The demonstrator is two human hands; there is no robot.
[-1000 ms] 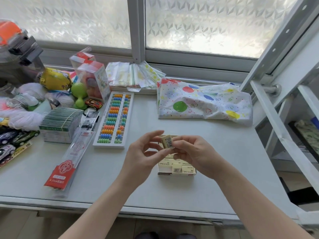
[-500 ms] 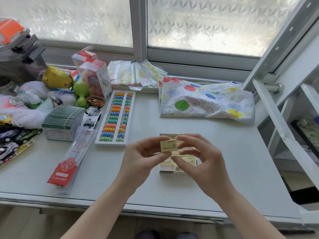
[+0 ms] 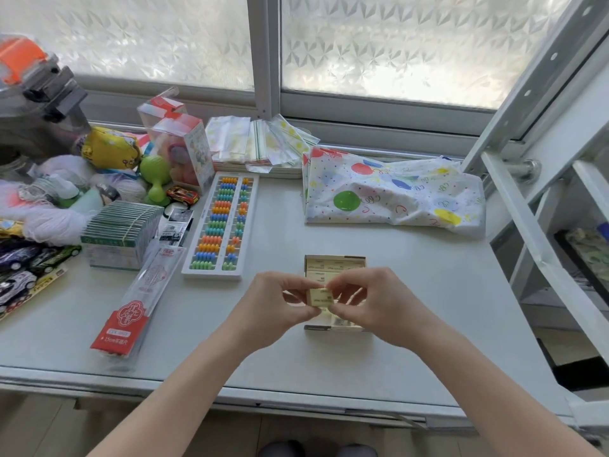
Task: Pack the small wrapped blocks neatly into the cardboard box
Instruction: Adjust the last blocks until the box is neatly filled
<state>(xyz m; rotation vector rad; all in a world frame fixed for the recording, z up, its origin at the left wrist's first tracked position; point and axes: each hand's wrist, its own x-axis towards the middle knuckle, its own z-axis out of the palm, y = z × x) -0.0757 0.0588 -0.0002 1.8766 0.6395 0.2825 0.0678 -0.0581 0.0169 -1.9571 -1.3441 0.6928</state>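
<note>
Both hands meet over the box [image 3: 335,260], which sits open on the counter [image 3: 412,308] with pale wrapped blocks [image 3: 324,268] lined up inside. The left hand [image 3: 270,311] pinches one block [image 3: 321,297] by its left side, fingers curled round it. The right hand [image 3: 379,306] pinches the same block from the right, fingertips [image 3: 333,286] on its top edge. The block is held just above the box's near half, tilted, not yet among the others. To the left lie an abacus [image 3: 221,225], a red-labelled clear packet [image 3: 138,301] and a banded stack of green cards [image 3: 120,232]. A balloon-print bag [image 3: 392,196] lies behind the box, near the window.
</note>
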